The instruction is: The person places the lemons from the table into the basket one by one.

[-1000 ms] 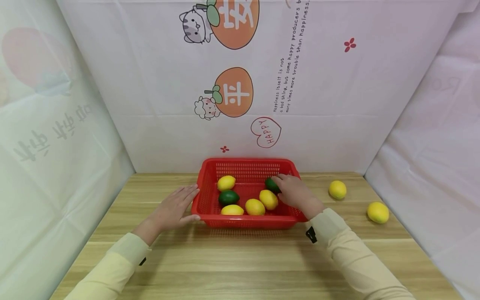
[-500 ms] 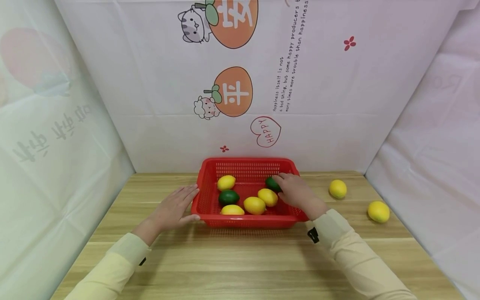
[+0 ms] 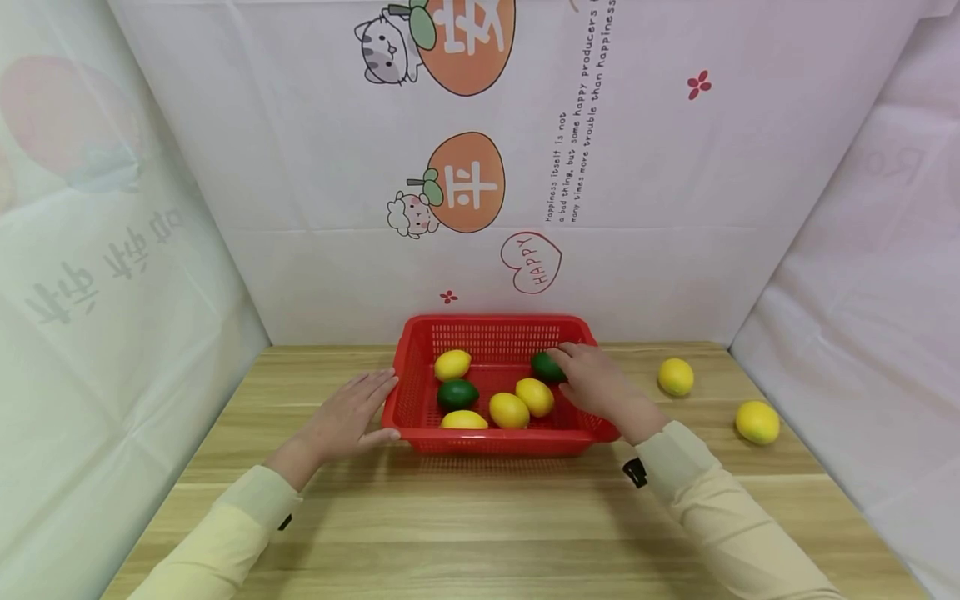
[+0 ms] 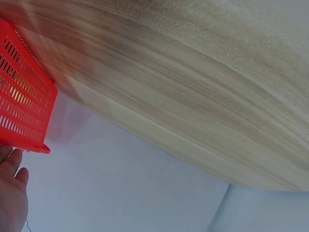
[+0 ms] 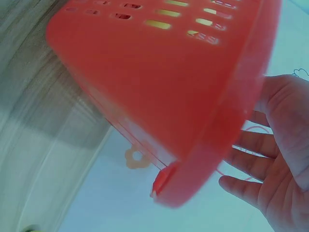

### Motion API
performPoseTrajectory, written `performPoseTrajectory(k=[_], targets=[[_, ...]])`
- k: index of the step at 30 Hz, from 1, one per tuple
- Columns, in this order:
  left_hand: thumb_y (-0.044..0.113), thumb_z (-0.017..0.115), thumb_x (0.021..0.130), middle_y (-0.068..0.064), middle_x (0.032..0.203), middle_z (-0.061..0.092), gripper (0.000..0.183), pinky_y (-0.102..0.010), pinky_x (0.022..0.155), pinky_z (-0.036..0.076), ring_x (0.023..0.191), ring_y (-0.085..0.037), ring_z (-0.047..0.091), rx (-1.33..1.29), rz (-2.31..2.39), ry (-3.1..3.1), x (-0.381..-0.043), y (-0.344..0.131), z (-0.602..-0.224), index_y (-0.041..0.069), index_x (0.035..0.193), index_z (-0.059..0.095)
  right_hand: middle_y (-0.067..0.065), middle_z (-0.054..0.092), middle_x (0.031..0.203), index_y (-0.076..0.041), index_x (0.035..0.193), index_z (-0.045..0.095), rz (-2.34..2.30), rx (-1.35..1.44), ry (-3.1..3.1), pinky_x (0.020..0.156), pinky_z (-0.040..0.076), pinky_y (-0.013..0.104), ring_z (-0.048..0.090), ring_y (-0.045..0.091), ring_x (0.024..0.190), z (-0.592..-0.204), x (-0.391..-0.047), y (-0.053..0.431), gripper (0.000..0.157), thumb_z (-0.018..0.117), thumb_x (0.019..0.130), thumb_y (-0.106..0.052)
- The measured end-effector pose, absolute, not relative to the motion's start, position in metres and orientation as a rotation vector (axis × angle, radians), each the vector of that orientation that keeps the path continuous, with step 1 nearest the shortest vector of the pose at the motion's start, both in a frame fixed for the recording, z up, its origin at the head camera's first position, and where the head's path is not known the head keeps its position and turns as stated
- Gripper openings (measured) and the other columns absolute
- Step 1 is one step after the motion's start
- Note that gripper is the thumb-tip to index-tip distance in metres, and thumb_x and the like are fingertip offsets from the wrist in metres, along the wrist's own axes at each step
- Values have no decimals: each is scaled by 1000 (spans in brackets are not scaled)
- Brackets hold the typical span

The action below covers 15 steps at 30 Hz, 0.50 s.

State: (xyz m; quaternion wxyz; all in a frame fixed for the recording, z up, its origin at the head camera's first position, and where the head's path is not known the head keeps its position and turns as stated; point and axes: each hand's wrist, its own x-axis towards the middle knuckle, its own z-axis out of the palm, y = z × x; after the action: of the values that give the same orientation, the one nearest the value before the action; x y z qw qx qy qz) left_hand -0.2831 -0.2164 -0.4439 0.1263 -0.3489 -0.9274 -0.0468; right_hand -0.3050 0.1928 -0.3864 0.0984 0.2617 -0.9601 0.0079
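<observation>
In the head view a red plastic basket point(image 3: 491, 436) stands at the table's back. Inside are four-sided walls of slots around yellow lemons, among them one lemon point(image 3: 453, 366) at the back left, and a dark green lime point(image 3: 457, 395). My left hand point(image 3: 337, 423) rests against the basket's left rim, fingers straight and thumb at the front corner. My right hand point(image 3: 600, 383) reaches over the right rim, its fingers and thumb around a second green lime point(image 3: 548, 367), which they partly cover. In the right wrist view the basket wall point(image 5: 145, 82) hides those fingertips.
Two more lemons, a farther lemon point(image 3: 676, 377) and a nearer lemon point(image 3: 757, 422), lie on the wooden table point(image 3: 450, 533) right of the basket. White printed sheets point(image 3: 337, 275) hang close behind and on both sides.
My right wrist and forearm have shifted a little to the right, while the fingers stay at the lime. Two lemons in the basket rolled slightly. My left hand has not moved.
</observation>
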Motion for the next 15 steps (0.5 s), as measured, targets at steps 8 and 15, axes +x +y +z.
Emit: performPoseTrajectory(k=[8, 15], targets=[[59, 56, 90, -15, 153, 34, 86, -46, 115, 21, 142, -30, 28, -1009, -134, -2729, -282, -216, -443, -1, 148, 35, 22, 56, 130, 0, 135, 54, 42, 772, -2813, 96, 47, 51, 55, 38, 117, -375, -297, 199, 59, 76, 82, -11], [58, 57, 89, -15, 153, 34, 86, -47, 115, 22, 141, -30, 29, -1007, -139, -2727, -282, -216, -443, -1, 148, 35, 21, 58, 128, 1, 134, 55, 46, 785, -2749, 95, 48, 50, 56, 37, 115, -371, -294, 205, 57, 76, 82, -11]])
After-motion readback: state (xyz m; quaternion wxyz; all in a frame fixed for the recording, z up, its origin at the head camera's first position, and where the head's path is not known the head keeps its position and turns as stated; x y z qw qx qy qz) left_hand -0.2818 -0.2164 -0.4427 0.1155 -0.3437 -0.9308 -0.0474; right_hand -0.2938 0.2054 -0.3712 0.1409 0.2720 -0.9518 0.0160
